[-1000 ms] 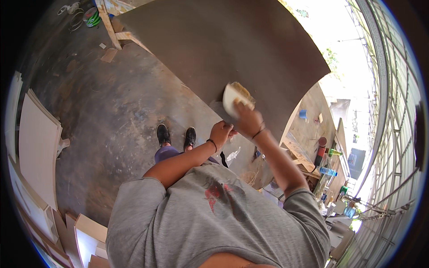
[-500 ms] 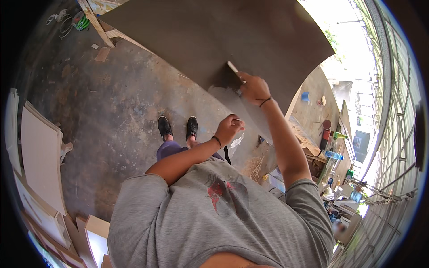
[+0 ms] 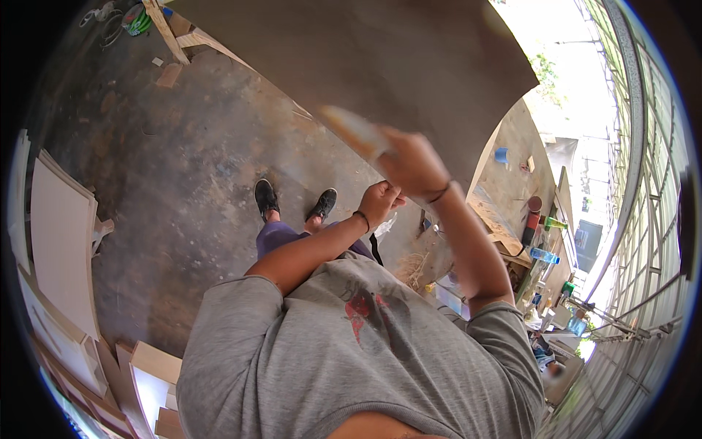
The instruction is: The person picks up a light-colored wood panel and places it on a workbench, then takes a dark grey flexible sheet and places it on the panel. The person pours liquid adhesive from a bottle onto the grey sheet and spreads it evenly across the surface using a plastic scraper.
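Observation:
A large dark brown sheet [image 3: 409,58] lies raised on a wooden frame ahead of me. Over its near edge, my right hand [image 3: 417,167] is closed round a flat scraper [image 3: 351,132]. Motion smears the scraper, whose broad, pale blade points to the far left; whether it touches the sheet I cannot tell. Close beside the right wrist, just off the sheet's near edge, is my left hand [image 3: 380,203]. Its fingers are curled together, and anything between them is hidden. Each wrist wears a dark band.
Wooden legs [image 3: 167,33] support the sheet at far left. Pale panels [image 3: 62,241] lean at left. On the right, a cluttered bench holds a plastic bottle [image 3: 545,255] and a red-black cylinder [image 3: 532,222]. Wood shavings [image 3: 411,271] lie on the floor [image 3: 183,168] near my right side.
My right hand has drawn the scraper back from the sheet's middle toward its near edge and me. The left hand has shifted slightly, and the hands are now closer together. One foot has turned outward.

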Tool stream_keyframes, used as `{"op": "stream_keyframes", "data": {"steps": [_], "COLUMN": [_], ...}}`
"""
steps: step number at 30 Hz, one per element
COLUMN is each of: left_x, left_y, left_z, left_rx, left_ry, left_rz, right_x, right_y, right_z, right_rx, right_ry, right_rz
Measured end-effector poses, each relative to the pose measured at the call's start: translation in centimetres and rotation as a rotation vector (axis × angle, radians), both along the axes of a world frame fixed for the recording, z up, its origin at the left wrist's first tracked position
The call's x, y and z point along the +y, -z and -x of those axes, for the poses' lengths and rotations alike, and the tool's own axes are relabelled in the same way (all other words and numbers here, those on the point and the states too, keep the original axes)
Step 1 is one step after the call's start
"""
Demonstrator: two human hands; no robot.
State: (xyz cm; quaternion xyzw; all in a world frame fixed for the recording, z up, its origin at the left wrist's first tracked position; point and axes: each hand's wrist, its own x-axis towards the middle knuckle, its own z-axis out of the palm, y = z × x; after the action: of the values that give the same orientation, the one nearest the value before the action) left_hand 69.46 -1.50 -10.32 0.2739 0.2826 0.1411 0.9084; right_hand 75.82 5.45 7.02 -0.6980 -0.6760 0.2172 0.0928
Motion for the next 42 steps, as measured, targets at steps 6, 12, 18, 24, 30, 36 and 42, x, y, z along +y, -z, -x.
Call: {"op": "stream_keyframes", "data": {"steps": [6, 12, 18, 24, 30, 36, 42], "left_x": [-1.6, -5.8, -8.7, -9.6, -10.7, -13.0, -14.9], "left_y": [0.6, -0.3, 0.8, -0.4, -1.5, 0.9, 2.0], "left_z": [-0.7, -1.4, -3.2, -4.1, -5.4, -6.0, -5.7], "left_rx": [0.064, 0.033, 0.254, 0.084, 0.131, 0.056, 0.492], "left_ry": [-0.118, -0.018, -0.187, -0.313, -0.389, -0.295, -0.259], "left_rz": [-0.038, -0.212, -0.741, -0.076, -0.055, -0.106, -1.002], "right_x": [-4.6, -4.8, -6.2, -7.3, -8.8, -10.5, -14.0], "right_y": [3.0, 4.8, 5.2, -1.1, 4.5, 4.6, 4.0], "right_z": [-10.7, -6.1, -0.5, -8.1, -16.8, -10.7, -5.5], "right_rx": [-0.318, -0.185, -0.075, 0.187, -0.215, -0.206, -0.166], "right_ry": [0.176, -0.056, -0.370, -0.183, -0.122, -0.308, -0.588], "right_rz": [0.085, 0.057, 0.133, -0.151, -0.065, 0.096, 0.189]}}
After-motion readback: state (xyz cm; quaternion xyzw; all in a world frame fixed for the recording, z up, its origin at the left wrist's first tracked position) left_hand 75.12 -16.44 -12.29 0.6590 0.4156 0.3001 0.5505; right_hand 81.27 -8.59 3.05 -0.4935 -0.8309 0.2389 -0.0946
